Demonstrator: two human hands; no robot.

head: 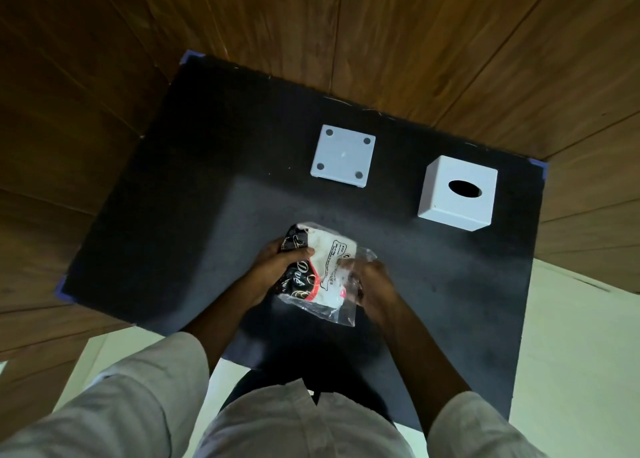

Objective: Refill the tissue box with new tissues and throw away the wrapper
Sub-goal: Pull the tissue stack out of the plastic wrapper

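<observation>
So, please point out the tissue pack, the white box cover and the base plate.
tissue pack (323, 267): head view, on its printed label.
white box cover (457, 201): head view, top face beside oval slot.
base plate (343, 154): head view, centre of its flat face.

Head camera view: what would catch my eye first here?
Both hands, left and right, grip a plastic tissue pack at the near middle of a black mat. Beyond sit a white box with an oval slot, right, and its flat base, left.
</observation>
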